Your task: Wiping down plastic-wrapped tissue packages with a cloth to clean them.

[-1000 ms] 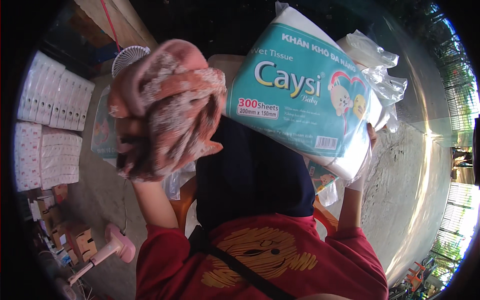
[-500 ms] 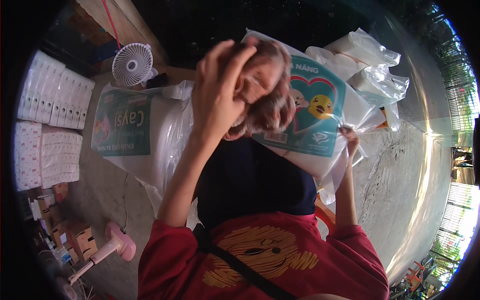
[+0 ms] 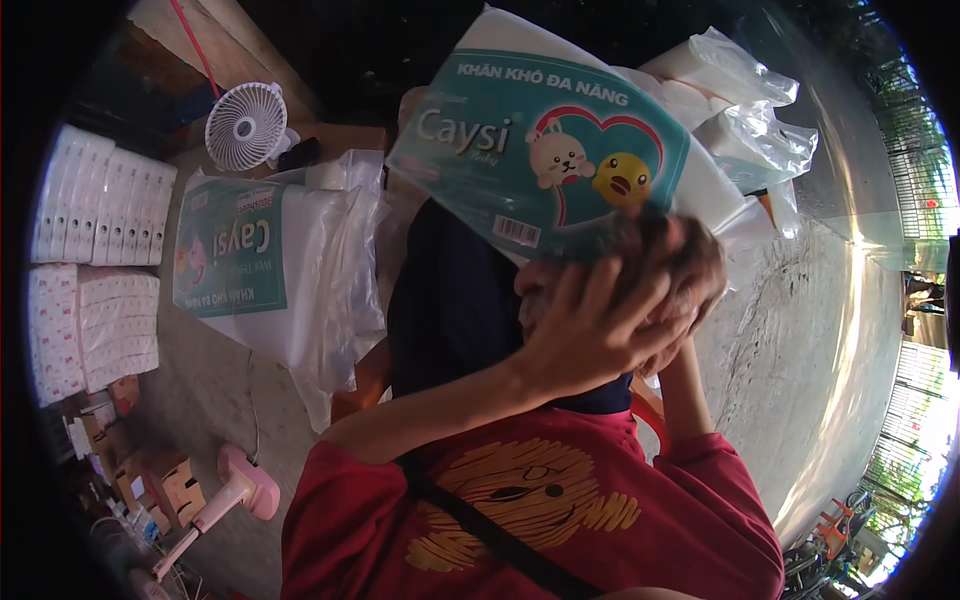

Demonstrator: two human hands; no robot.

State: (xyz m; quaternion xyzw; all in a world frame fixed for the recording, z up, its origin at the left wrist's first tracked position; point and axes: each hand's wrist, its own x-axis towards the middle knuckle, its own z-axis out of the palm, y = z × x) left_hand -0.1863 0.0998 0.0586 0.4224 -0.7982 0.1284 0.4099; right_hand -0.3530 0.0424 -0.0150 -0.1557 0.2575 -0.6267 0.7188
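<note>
A clear plastic pack of white dry wipes [image 3: 545,150] with a teal printed panel lies slanted across my lap. My left hand [image 3: 590,325] reaches across my body, its fingers closed around a dark brown-pink, fuzzy-looking bundle [image 3: 700,265], perhaps crumpled cloth; motion blurs it. The bundle is at the pack's lower right end. Behind it my right hand is mostly hidden, and only my right forearm [image 3: 688,395] shows clearly, so its fingers cannot be made out.
A similar pack [image 3: 260,245] stands to the left, beside a small white fan [image 3: 246,126]. More plastic-wrapped packs [image 3: 750,130] are piled at the far right. White packages [image 3: 100,200] are stacked at the far left, above a pink fan stand [image 3: 248,485] and cardboard boxes [image 3: 180,490].
My left hand has carried the fuzzy bundle from the pack's left side down to its right end, by my right hand. The pack's printed panel is now uncovered.
</note>
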